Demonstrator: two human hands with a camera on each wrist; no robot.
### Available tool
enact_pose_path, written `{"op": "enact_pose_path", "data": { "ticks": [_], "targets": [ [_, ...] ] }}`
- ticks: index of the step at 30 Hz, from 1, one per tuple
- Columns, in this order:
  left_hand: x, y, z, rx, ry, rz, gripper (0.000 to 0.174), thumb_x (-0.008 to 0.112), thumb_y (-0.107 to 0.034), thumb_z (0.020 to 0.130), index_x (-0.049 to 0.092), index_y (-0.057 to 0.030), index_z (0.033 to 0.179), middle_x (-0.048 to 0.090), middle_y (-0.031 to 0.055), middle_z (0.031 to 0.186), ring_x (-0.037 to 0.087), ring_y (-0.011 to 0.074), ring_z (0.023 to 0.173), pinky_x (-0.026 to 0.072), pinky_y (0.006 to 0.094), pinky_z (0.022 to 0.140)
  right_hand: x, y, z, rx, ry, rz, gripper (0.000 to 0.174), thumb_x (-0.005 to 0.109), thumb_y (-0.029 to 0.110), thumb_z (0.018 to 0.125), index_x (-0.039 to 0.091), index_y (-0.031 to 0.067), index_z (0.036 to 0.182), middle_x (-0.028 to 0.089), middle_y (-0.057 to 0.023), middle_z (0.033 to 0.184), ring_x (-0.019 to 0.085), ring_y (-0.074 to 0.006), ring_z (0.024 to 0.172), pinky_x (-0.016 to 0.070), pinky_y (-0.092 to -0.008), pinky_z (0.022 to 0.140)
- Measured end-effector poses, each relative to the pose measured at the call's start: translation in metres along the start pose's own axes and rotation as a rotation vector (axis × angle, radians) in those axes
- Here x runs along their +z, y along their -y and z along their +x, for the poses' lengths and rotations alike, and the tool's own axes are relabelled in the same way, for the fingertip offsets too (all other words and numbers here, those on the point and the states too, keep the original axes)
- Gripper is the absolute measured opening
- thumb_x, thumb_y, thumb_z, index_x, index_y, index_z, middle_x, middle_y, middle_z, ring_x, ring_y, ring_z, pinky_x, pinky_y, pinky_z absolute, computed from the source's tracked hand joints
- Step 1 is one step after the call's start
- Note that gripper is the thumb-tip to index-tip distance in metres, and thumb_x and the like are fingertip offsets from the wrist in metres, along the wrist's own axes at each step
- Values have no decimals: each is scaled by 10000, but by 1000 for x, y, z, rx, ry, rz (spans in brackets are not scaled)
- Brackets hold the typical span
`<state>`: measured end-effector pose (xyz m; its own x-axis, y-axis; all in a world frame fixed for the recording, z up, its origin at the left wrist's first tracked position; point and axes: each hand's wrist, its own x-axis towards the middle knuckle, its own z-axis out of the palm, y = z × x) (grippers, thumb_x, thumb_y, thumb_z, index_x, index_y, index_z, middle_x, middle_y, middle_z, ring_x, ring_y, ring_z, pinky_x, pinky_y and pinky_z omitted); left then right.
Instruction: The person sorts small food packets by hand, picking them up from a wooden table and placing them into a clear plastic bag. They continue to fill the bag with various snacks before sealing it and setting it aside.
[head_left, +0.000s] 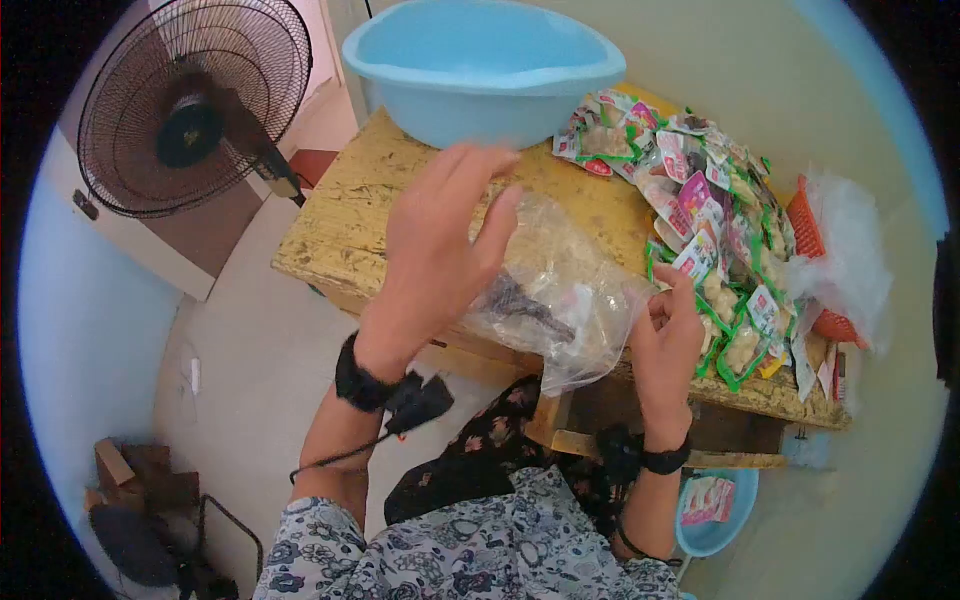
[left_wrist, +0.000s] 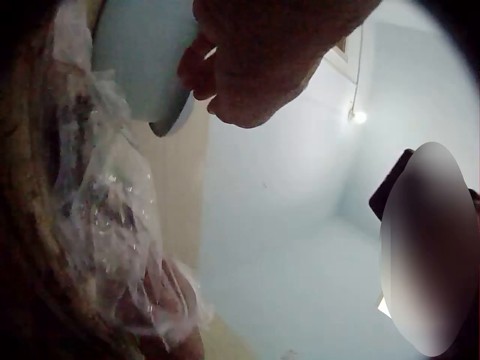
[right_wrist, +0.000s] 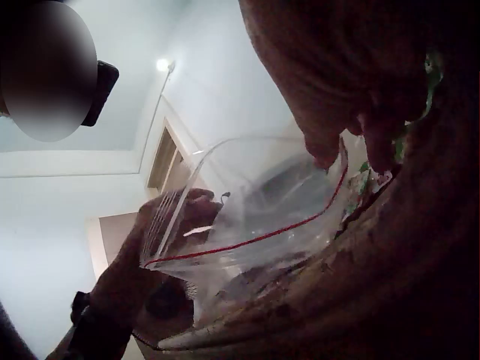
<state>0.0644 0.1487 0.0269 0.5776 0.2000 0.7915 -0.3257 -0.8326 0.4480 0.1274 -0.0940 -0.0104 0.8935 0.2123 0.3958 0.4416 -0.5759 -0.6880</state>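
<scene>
A clear plastic zip bag (head_left: 585, 330) lies at the front edge of the yellow wooden table (head_left: 340, 215), with something dark inside it. In the right wrist view, a red line runs along the mouth of the bag (right_wrist: 247, 241), which gapes wide. My right hand (head_left: 667, 345) pinches the edge of the bag at its right side. Above the bag's left part hovers my left hand (head_left: 440, 235), its fingers extended and a little blurred, holding nothing. Beside my right hand lies a heap of small sealed food packets (head_left: 715, 225) with green edges.
A large light-blue basin (head_left: 480, 90) stands at the table's back. On the right, a red basket (head_left: 805, 220) is partly covered by a thin plastic bag (head_left: 845, 250). Below is a small blue basin (head_left: 740, 510) with packets. A fan (head_left: 195, 110) stands at left.
</scene>
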Motion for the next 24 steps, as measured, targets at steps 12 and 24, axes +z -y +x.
{"op": "enact_pose_path", "data": {
  "ticks": [12,24],
  "targets": [
    [19,-22,-53,-6,375,177,450,742,-279,846,652,-26,1207,661,130,1131,572,338,1063,455,438,942,-15,-10,4,-99,-99,38,174,591,72,965,670,15,1108,651,-151,825,633,-239,692,494,-368,628],
    [28,-55,-11,27,234,15,417,749,-188,856,639,-12,1219,646,162,1155,592,341,1061,475,425,913,-37,-45,-34,-144,-228,282,125,634,49,946,670,1,1055,681,-132,869,645,-232,687,501,-330,613]
  ]
}}
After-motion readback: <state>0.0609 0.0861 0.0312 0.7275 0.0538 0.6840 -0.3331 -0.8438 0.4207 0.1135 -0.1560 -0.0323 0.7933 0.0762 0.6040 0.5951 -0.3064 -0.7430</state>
